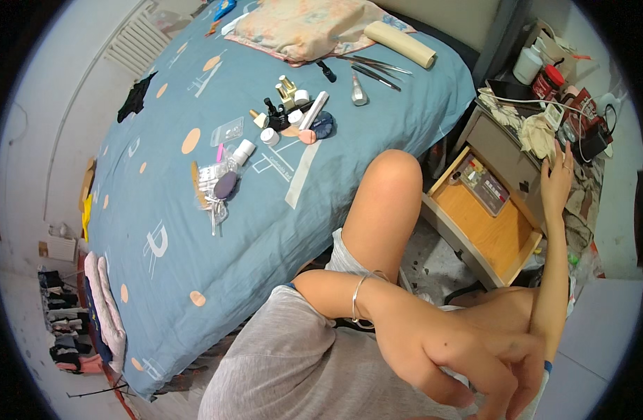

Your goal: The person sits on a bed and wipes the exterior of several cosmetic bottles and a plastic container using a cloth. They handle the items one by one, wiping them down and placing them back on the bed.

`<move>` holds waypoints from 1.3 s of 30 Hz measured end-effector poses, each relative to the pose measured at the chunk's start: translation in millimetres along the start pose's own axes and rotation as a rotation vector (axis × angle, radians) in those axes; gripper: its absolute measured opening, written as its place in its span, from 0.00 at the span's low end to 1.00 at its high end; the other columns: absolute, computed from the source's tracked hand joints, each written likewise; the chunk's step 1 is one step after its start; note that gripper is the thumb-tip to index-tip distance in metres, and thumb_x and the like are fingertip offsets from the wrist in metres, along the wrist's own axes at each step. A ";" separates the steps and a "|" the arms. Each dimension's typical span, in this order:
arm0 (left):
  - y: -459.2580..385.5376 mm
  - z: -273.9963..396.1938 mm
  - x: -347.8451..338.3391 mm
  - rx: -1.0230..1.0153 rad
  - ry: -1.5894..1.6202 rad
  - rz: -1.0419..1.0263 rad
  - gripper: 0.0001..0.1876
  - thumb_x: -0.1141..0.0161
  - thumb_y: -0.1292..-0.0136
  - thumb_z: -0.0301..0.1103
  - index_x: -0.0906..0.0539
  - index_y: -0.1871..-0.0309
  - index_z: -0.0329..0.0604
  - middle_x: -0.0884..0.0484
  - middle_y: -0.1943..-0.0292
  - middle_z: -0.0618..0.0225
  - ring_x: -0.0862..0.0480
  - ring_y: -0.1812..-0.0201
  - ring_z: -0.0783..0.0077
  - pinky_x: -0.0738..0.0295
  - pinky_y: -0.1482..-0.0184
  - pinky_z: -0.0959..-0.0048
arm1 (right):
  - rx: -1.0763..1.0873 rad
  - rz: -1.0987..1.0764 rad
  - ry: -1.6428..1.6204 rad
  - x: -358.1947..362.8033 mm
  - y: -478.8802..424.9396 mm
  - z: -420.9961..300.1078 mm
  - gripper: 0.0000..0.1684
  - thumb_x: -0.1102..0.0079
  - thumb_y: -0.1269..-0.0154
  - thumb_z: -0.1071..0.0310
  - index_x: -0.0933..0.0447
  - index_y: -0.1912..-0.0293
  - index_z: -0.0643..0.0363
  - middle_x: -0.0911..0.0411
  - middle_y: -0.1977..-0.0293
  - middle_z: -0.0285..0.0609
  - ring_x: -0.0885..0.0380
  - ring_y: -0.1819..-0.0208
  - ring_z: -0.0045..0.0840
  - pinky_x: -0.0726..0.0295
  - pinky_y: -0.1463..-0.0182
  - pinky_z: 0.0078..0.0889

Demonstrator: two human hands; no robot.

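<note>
My right hand (557,176) lies at the top of a grey nightstand (497,149), fingers spread, beside a crumpled cream cloth (536,135). It wears a ring and appears to hold nothing. Below it, the drawer (481,215) is pulled out, with a flat printed box (484,186) and a small bottle (454,177) inside. Close to the camera, my left hand (447,346) hangs over my lap with bent fingers, near my right forearm. A silver bangle (357,302) circles its wrist. I see nothing in its grasp, though the palm is hidden.
On the blue bedspread (180,173) lie nail polish bottles (286,89), white jars (269,137), slim brushes (376,76) and a bagged bundle (214,178). A rolled cream sheet (400,44) rests by the pillow (306,29). A white pump bottle (527,65), red-lidded jar (548,81) and cable crowd the nightstand.
</note>
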State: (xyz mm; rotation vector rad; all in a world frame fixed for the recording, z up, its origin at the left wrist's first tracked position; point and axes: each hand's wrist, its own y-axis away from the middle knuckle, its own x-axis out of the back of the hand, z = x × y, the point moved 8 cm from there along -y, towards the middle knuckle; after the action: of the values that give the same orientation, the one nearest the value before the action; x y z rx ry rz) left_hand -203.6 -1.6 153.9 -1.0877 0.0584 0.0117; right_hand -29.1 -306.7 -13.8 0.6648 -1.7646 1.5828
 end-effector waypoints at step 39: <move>320.8 210.6 417.6 1.745 -2.036 0.829 0.22 0.40 0.47 0.52 0.18 0.54 0.48 0.18 0.57 0.58 0.21 0.52 0.55 0.40 0.45 0.50 | 0.055 -0.116 -0.167 77.2 35.1 -21.1 0.21 0.53 0.34 0.67 0.33 0.42 0.59 0.37 0.37 0.43 0.37 0.38 0.39 0.40 0.36 0.38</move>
State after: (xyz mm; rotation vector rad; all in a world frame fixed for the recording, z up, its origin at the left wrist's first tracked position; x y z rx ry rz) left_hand 209.8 325.8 -54.7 1.0995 -1.1061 1.4728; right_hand -102.4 -276.5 22.8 0.9324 -1.7719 1.5388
